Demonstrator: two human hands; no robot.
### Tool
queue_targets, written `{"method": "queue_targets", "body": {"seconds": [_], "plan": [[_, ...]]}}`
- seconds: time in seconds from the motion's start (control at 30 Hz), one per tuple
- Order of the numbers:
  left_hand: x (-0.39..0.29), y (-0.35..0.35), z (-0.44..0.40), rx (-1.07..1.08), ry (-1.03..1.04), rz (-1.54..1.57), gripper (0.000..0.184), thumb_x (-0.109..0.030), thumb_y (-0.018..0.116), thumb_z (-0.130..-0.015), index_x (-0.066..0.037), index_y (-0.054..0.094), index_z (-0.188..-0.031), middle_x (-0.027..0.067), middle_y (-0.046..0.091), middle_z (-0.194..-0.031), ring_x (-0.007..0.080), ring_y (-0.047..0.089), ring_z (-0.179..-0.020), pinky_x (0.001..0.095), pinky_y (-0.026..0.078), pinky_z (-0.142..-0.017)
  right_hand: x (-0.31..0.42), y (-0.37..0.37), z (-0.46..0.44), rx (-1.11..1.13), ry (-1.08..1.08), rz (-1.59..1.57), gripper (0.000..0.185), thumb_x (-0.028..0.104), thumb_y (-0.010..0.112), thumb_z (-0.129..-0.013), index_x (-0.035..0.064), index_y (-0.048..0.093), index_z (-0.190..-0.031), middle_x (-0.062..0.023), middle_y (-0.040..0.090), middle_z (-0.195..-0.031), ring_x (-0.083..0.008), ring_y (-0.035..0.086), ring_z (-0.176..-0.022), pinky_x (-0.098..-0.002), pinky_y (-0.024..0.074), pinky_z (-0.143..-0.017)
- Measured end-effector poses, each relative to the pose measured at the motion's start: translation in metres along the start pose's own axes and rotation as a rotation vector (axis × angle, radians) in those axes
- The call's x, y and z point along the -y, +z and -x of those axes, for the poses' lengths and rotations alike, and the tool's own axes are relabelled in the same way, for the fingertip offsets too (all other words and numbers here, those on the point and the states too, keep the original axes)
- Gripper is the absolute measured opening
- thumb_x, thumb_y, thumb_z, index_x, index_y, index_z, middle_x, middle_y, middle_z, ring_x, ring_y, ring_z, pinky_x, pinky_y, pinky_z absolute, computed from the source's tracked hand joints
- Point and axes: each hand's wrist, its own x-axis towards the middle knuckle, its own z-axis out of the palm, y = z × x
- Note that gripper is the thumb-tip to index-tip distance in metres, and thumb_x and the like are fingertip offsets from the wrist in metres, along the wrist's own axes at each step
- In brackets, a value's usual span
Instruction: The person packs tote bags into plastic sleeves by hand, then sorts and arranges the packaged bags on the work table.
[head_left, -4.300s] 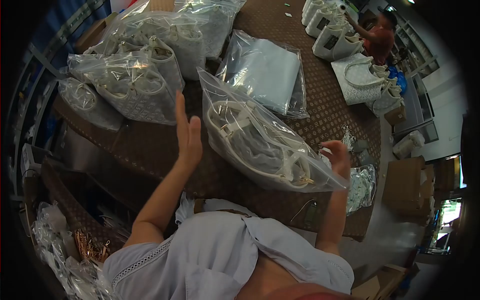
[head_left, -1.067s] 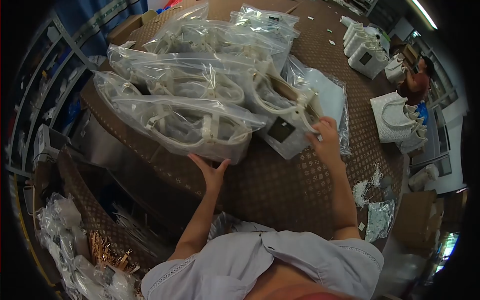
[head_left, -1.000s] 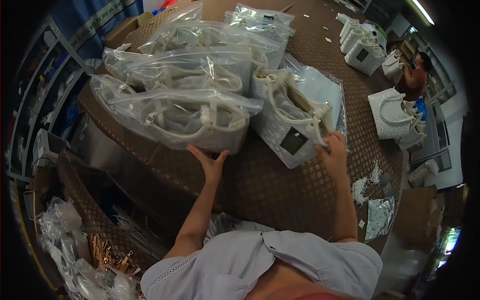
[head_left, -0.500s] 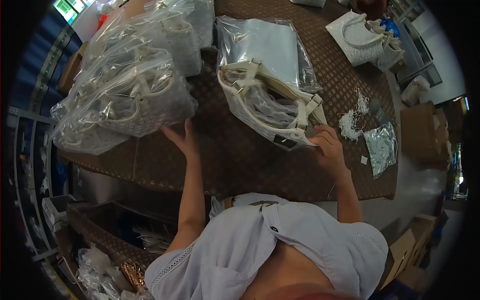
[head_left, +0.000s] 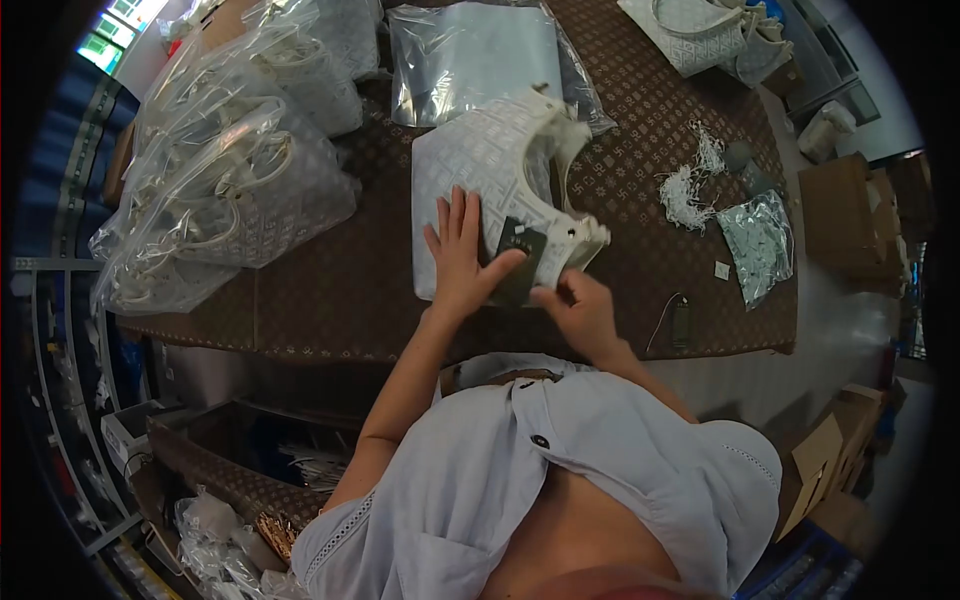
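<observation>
Well — handbag point(head_left: 465, 150) between wrapped bags point(head_left: 285, 215) and strings point(head_left: 684, 198).

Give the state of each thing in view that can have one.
Handbag: unwrapped, lying on its side
Dark tag: lying against the handbag
Left hand: spread on the handbag
Right hand: fingers bent, at the handbag's near edge, grip unclear
Wrapped bags: in clear plastic, bunched
Pale pack: in clear plastic, flat
Strings: loosely heaped

Dim o/all, bright window point(head_left: 102, 48) top L, fisheye w/ blk corners.
</observation>
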Motion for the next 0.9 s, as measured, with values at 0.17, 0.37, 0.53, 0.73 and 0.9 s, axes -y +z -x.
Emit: {"method": "queue_targets", "body": {"seconds": [0.17, 0.37, 0.53, 0.73, 0.9], "plan": [[0.020, -0.014, 0.000, 0.119, 0.108, -0.199, 0.066, -0.048, 0.067, -0.076, -0.009, 0.052, -0.127, 0.0106, 0.040, -0.141, 0.0371, 0.028, -0.134, 0.0598, 0.013, -0.106, -0.030, 0.004, 0.033, 0.717, 0.071, 0.080, 0.029, 0.031, 0.064, -0.082, 0.0028, 0.066, -0.088, -0.0149, 0.065, -0.074, -0.0274, 0.064, -0.069, -0.0369, 0.0490, -0.065], [0.054, -0.004, 0.016, -0.047, 0.169, -0.308, 0.049, -0.032, 0.066, -0.081, -0.010, 0.053, -0.124, 0.0085, 0.044, -0.137, 0.0305, 0.035, -0.130, 0.0530, 0.017, -0.107, -0.005, -0.014, -0.014, 0.301, -0.405, 0.346, 0.051, 0.033, 0.073, -0.073, 0.0110, 0.058, -0.116, -0.0087, 0.057, -0.119, -0.0273, 0.052, -0.112, -0.0365, 0.0444, -0.089], [0.063, -0.008, 0.039, -0.267, -0.026, -0.138, 0.048, -0.027, 0.063, -0.084, -0.005, 0.051, -0.125, 0.0132, 0.043, -0.137, 0.0295, 0.035, -0.131, 0.0481, 0.021, -0.107, -0.031, 0.058, -0.014, 0.358, -0.631, 0.511, 0.072, 0.040, 0.078, -0.063, 0.0170, 0.052, -0.126, -0.0086, 0.035, -0.142, -0.0340, 0.024, -0.135, -0.0596, 0.0123, -0.106], [0.050, -0.019, 0.162, -0.039, -0.726, 0.247, 0.046, -0.021, 0.063, -0.083, 0.002, 0.050, -0.121, 0.0176, 0.049, -0.128, 0.0275, 0.045, -0.120, 0.0361, 0.036, -0.098, -0.044, 0.062, -0.014, 0.244, -0.653, 0.479, 0.075, 0.036, 0.080, -0.060, 0.0154, 0.050, -0.126, -0.0084, 0.036, -0.142, -0.0334, 0.024, -0.135, -0.0613, 0.0117, -0.106], [0.036, -0.051, 0.156, 0.467, -0.956, 0.551, 0.030, -0.015, 0.064, -0.082, 0.003, 0.059, -0.106, 0.0145, 0.065, -0.099, 0.0232, 0.062, -0.090, 0.0319, 0.047, -0.078, -0.041, 0.060, -0.013, 0.282, -0.627, 0.455, 0.071, 0.033, 0.078, -0.062, 0.0151, 0.052, -0.125, -0.0091, 0.036, -0.142, -0.0339, 0.024, -0.135, -0.0614, 0.0098, -0.106]]}}
